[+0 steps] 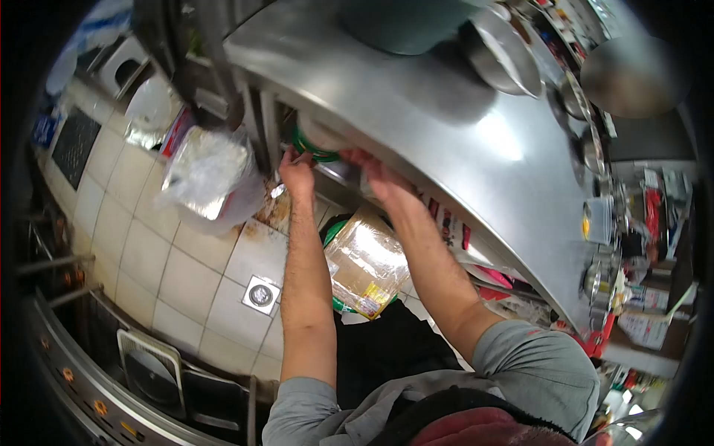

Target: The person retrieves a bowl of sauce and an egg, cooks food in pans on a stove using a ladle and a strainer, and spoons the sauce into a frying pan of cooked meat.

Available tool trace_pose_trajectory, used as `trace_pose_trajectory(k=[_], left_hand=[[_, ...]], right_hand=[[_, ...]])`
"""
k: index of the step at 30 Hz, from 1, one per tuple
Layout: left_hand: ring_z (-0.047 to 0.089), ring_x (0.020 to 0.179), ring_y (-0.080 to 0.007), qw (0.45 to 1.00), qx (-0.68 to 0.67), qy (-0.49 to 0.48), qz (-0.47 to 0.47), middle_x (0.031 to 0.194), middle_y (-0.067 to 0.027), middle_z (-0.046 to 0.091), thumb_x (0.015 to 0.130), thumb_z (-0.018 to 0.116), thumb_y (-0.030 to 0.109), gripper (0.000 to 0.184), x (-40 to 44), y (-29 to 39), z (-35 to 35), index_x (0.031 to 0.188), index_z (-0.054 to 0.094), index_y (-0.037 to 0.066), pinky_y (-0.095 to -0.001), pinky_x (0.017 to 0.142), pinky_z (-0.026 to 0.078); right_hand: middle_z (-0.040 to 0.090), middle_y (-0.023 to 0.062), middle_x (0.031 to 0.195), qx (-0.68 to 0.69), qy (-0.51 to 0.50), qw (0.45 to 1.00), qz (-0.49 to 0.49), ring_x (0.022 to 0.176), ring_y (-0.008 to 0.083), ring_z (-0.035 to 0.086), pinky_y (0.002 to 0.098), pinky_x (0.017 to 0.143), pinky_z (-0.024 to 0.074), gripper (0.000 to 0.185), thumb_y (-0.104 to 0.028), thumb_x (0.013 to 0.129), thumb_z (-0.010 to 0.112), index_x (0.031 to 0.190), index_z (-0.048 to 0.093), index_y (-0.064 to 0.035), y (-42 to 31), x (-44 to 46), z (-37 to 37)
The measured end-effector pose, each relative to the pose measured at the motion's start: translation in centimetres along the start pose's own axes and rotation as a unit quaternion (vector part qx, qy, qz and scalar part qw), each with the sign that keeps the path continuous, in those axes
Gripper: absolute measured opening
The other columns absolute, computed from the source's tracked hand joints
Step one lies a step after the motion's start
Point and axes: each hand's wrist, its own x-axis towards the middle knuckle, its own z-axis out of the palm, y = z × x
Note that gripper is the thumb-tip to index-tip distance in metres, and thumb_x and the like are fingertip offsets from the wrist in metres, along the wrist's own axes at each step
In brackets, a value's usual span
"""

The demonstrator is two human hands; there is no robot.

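Under the steel counter, a round tub with a green rim (317,152) and a pale top sits partly hidden by the counter's edge. My left hand (297,172) is closed on the near left side of the green rim. On the tub's right side, my right hand (378,175) has its fingers curled against the rim; they are slightly blurred and partly in shadow. Below and between my forearms, a brown cardboard box (366,260) wrapped in clear film rests on a green-edged round item (336,230).
The steel counter (446,126) overhangs my hands, with a large pot (409,26) and a metal bowl (506,56) on it. Left on the tiled floor stands a plastic-covered bundle (208,171). A floor drain (261,295) lies beside my left forearm.
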Motion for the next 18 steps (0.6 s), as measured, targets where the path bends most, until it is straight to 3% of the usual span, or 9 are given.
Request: trace_pose_trajectory(k=[1, 3, 4, 5, 6, 7, 9, 11, 18], left_hand=[[0.055, 0.073, -0.0138, 0.999, -0.008, -0.022, -0.029, 0.09, -0.0051, 0.056, 0.078, 0.056, 0.002, 0.03, 1.1, -1.6, -0.4, 0.107, 0.053, -0.001, -0.027, 0.062, 0.046], [0.055, 0.086, -0.0202, 0.999, -0.022, -0.044, -0.002, 0.106, -0.01, 0.053, 0.082, 0.053, 0.012, 0.032, 0.8, -2.2, -0.8, 0.113, 0.05, 0.001, -0.0308, 0.071, 0.047], [0.054, 0.093, -0.0229, 0.992, -0.091, -0.074, -0.044, 0.112, -0.0115, 0.05, 0.084, 0.05, 0.017, 0.037, 1.3, -4.1, -2.7, 0.117, 0.045, 0.002, -0.0334, 0.075, 0.046], [0.052, 0.099, -0.0255, 0.978, -0.159, -0.104, -0.088, 0.118, -0.0131, 0.047, 0.085, 0.047, 0.021, 0.041, 1.1, -5.6, -4.1, 0.122, 0.04, 0.002, -0.036, 0.079, 0.046], [0.052, 0.099, -0.0257, 0.972, -0.172, -0.118, -0.108, 0.118, -0.013, 0.047, 0.085, 0.048, 0.022, 0.042, 0.5, -5.5, -5.2, 0.122, 0.04, 0.002, -0.0363, 0.079, 0.046], [0.052, 0.099, -0.0258, 0.973, -0.16, -0.12, -0.116, 0.118, -0.0129, 0.047, 0.085, 0.048, 0.023, 0.042, -1.0, -4.9, -6.3, 0.122, 0.04, 0.002, -0.0365, 0.08, 0.046], [0.051, 0.099, -0.026, 0.976, -0.136, -0.119, -0.125, 0.117, -0.0127, 0.047, 0.085, 0.048, 0.024, 0.043, -4.5, -3.7, -8.8, 0.122, 0.04, 0.003, -0.037, 0.08, 0.045], [0.051, 0.1, -0.0263, 0.979, -0.105, -0.106, -0.137, 0.117, -0.0125, 0.048, 0.084, 0.049, 0.025, 0.044, -9.2, -2.1, -11.2, 0.122, 0.04, 0.003, -0.0375, 0.081, 0.045], [0.05, 0.1, -0.0272, 0.987, 0.007, -0.001, -0.158, 0.115, -0.0119, 0.049, 0.083, 0.051, 0.03, 0.048, -28.9, 3.3, -17.1, 0.122, 0.039, 0.004, -0.0393, 0.082, 0.043]], right_hand=[[0.056, 0.0088, 0.079, 0.01, 0.05, 0.999, 0.018, 0.067, 0.0189, 0.054, 0.0367, 0.067, 0.049, 0.021, -0.022, 0.088, 0.044, 0.096, 0.05, -0.0027, -0.2, -2.0, 1.6], [0.055, 0.008, 0.078, -0.008, 0.052, 0.994, 0.096, 0.065, 0.017, 0.05, 0.0291, 0.069, 0.0454, 0.022, -0.015, 0.091, 0.038, 0.097, 0.052, 0.0, 0.6, -3.5, 0.9], [0.056, 0.0082, 0.082, 0.002, -0.013, 0.994, 0.104, 0.069, 0.016, 0.051, 0.0288, 0.07, 0.0445, 0.022, -0.015, 0.09, 0.04, 0.1, 0.051, 0.0015, 1.0, -4.2, 0.3], [0.057, 0.009, 0.086, -0.024, 0.029, 0.981, 0.189, 0.072, 0.0156, 0.053, 0.0281, 0.065, 0.0458, 0.021, -0.013, 0.087, 0.047, 0.101, 0.052, 0.0026, 0.0, -5.1, 1.4], [0.058, 0.0085, 0.085, -0.024, 0.041, 0.984, 0.174, 0.072, 0.0148, 0.055, 0.0256, 0.058, 0.047, 0.024, -0.011, 0.082, 0.056, 0.101, 0.052, 0.0032, -0.6, -6.3, 2.3], [0.057, 0.0071, 0.077, -0.008, 0.013, 0.984, 0.177, 0.066, 0.0141, 0.056, 0.0239, 0.05, 0.0469, 0.015, -0.009, 0.08, 0.059, 0.09, 0.053, 0.0005, -0.1, -7.2, 2.2], [0.053, 0.0052, 0.068, -0.061, -0.032, 0.99, 0.122, 0.054, 0.0122, 0.054, 0.025, 0.044, 0.046, 0.023, -0.008, 0.079, 0.06, 0.07, 0.039, -0.0067, 0.3, -9.7, 2.3], [0.051, 0.0032, 0.065, -0.114, -0.076, 0.98, 0.146, 0.053, 0.0102, 0.053, 0.0231, 0.043, 0.0439, 0.023, -0.011, 0.079, 0.061, 0.071, 0.039, -0.0061, -0.2, -12.7, 2.7], [0.05, 0.003, 0.063, -0.101, -0.253, 0.94, 0.206, 0.05, 0.0104, 0.054, 0.0233, 0.042, 0.044, 0.027, -0.016, 0.078, 0.063, 0.071, 0.039, -0.0058, -9.3, -23.5, 0.1]])
